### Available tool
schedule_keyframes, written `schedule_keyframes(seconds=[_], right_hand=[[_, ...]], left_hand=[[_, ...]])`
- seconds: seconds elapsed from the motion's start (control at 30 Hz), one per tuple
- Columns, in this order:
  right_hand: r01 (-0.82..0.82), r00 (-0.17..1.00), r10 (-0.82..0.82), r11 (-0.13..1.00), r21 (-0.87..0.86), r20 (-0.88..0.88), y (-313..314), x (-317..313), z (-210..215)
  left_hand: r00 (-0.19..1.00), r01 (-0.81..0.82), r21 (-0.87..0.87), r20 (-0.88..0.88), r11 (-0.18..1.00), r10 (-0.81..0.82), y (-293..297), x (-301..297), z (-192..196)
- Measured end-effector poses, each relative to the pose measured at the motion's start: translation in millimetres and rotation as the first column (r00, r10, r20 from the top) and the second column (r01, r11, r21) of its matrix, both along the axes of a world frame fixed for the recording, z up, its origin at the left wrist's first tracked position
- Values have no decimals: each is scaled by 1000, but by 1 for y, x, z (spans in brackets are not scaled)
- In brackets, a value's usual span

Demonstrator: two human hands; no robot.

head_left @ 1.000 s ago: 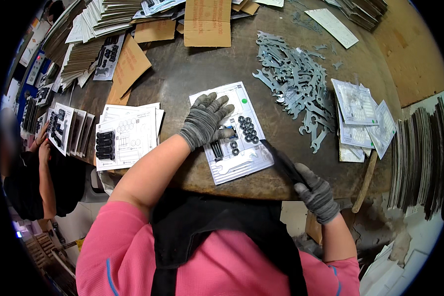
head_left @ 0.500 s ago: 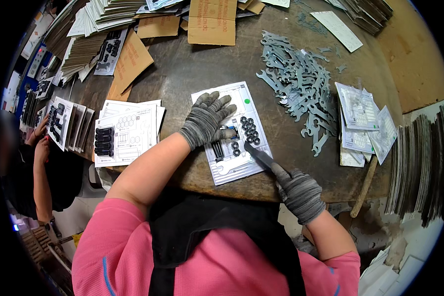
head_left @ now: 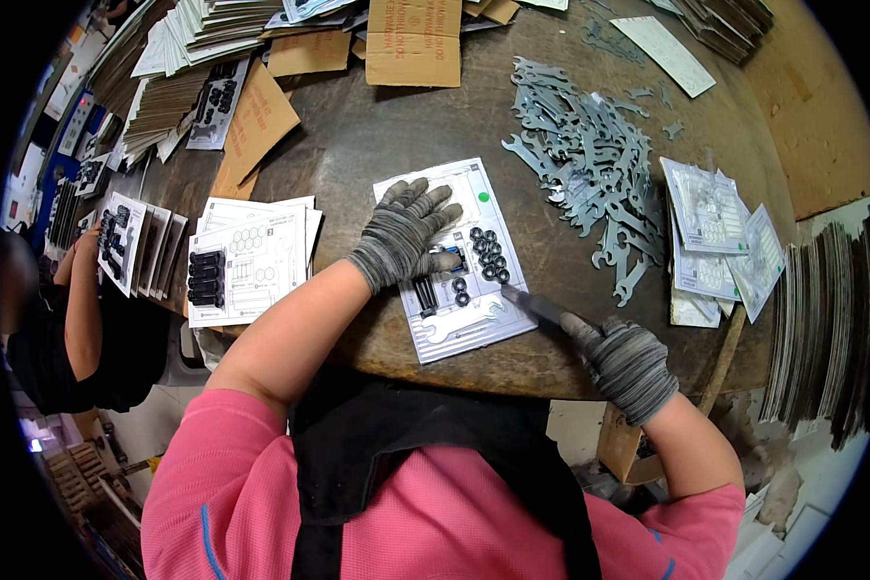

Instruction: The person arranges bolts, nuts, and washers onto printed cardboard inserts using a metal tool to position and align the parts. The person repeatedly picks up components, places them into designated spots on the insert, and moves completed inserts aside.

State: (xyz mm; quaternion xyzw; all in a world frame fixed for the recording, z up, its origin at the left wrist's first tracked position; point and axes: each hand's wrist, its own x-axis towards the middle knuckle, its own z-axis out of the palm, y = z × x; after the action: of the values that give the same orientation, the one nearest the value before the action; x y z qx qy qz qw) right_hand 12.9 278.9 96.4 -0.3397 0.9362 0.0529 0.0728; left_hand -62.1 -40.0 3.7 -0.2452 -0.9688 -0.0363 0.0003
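Note:
Flat on a printed hardware card (head_left: 469, 179), my gloved left hand (head_left: 401, 237) has its fingers spread and grips nothing. The card carries black nuts or rings (head_left: 490, 256), dark bolts (head_left: 425, 297) and a flat silver wrench (head_left: 454, 323), seemingly under clear film. My gloved right hand (head_left: 628, 365) is closed around a dark, flat, knife-like tool (head_left: 539, 305). Its tip lies at the card's right edge, close to the lowest nuts; whether it touches the card I cannot tell.
Loose wrenches (head_left: 590, 159) are heaped at the right. Beyond them are bagged cards (head_left: 706, 222) and a wooden handle (head_left: 723, 360). Cards with bolts (head_left: 251, 256) are stacked left of my left arm. Cardboard pieces (head_left: 414, 43) lie at the back. A co-worker's arm (head_left: 85, 309) is at far left.
My right hand and the tool have moved right, away from the card's middle to its right edge. My left hand stays on the card. The co-worker's arm has shifted slightly.

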Motion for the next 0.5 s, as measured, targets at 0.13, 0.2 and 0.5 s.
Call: schedule_keyframes(seconds=[0.13, 0.2, 0.5], right_hand=[[-44, 997, 45, 999, 20, -62, 5, -5, 1], [-54, 995, 56, 998, 31, -87, 7, -6, 2], [411, 909, -234, 649, -640, 346, 16, 5, -11]], left_hand=[[1000, 1, -12, 2, 1000, -1, 2, 0, 2], [1000, -4, 2, -3, 1000, 4, 2, 1, -1], [1000, -14, 62, 26, 998, 13, 0, -1, 3]])
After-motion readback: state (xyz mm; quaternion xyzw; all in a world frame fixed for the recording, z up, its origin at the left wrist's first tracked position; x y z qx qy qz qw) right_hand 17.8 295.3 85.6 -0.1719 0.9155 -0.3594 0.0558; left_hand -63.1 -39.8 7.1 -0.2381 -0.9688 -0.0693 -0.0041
